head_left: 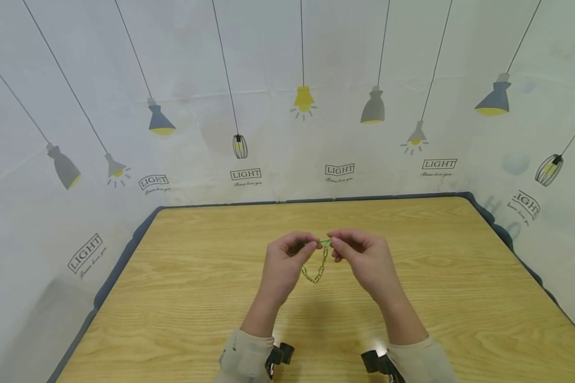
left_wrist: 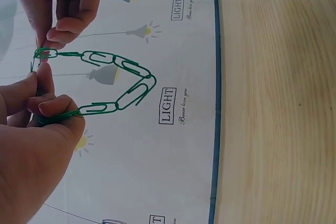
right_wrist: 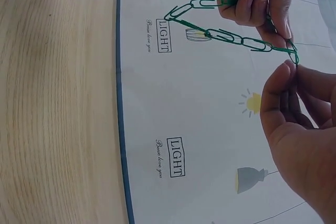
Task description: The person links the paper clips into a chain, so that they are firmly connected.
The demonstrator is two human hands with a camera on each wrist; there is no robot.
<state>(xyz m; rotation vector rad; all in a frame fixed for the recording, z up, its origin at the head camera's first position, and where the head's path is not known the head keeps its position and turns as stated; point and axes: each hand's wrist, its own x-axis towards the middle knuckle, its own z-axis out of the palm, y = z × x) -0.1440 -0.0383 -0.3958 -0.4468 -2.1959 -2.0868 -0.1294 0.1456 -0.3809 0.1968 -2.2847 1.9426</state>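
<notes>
A chain of linked green paper clips (head_left: 322, 270) hangs in a loop between my two hands, above the table. My left hand (head_left: 285, 259) pinches a paper clip at one end with thumb and forefinger, and more of the chain runs under its curled fingers. My right hand (head_left: 366, 259) pinches the clip at the other end between thumb and fingertip. In the left wrist view the links (left_wrist: 134, 85) droop in a curve between the hands. The right wrist view shows the two ends meeting near the fingertips (right_wrist: 287, 69); whether they are hooked together I cannot tell.
The wooden table (head_left: 196, 319) spreads beneath both hands, with a dark blue edge (head_left: 278, 202) along its back. Behind it stands a white wall covering (head_left: 268, 64) printed with hanging lamps. Black wrist mounts (head_left: 280, 355) sit at the sleeves.
</notes>
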